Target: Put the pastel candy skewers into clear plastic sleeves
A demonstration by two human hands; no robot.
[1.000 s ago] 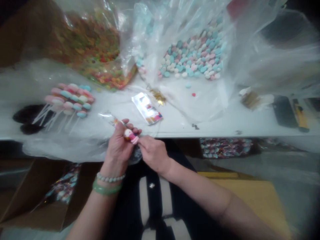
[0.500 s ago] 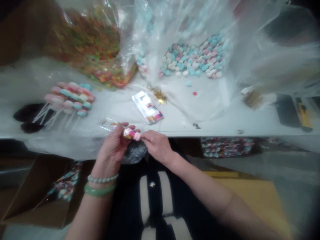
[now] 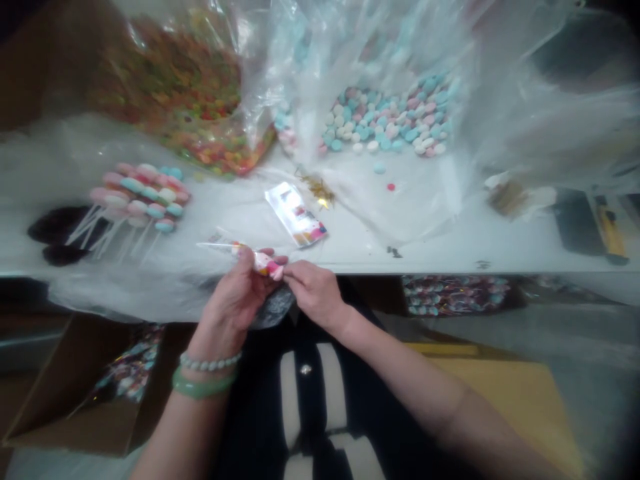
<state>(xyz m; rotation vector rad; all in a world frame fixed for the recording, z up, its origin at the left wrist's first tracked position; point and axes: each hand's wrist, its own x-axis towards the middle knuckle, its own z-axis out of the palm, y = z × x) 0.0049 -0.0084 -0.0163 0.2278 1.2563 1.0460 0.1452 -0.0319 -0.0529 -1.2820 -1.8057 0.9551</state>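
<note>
At the front edge of the table, my left hand (image 3: 243,287) is closed around a clear, colourfully printed wrapper (image 3: 263,262). The wrapper's transparent end sticks out to the left past my thumb. Pink candy shows at the wrapper's right end, where the fingertips of my right hand (image 3: 315,287) are pinched together against a candy lollipop (image 3: 278,273). Its stick is hidden by those fingers. Just beyond lies a flat stack of silvery printed wrappers (image 3: 295,217), with gold twist ties (image 3: 320,190) behind it.
Candy lollipops (image 3: 143,193) with white sticks lie at the left. Behind are a bag of orange-green sweets (image 3: 200,100) and pastel candies (image 3: 385,120) on plastic. A yellow cutter (image 3: 610,233) lies at the right. Below the table, a cardboard box (image 3: 75,400) contains wrapped candies.
My left hand has shifted slightly right along the wrapper, toward the right fingertips. Less pink candy shows outside the wrapper. My right hand has barely moved.
</note>
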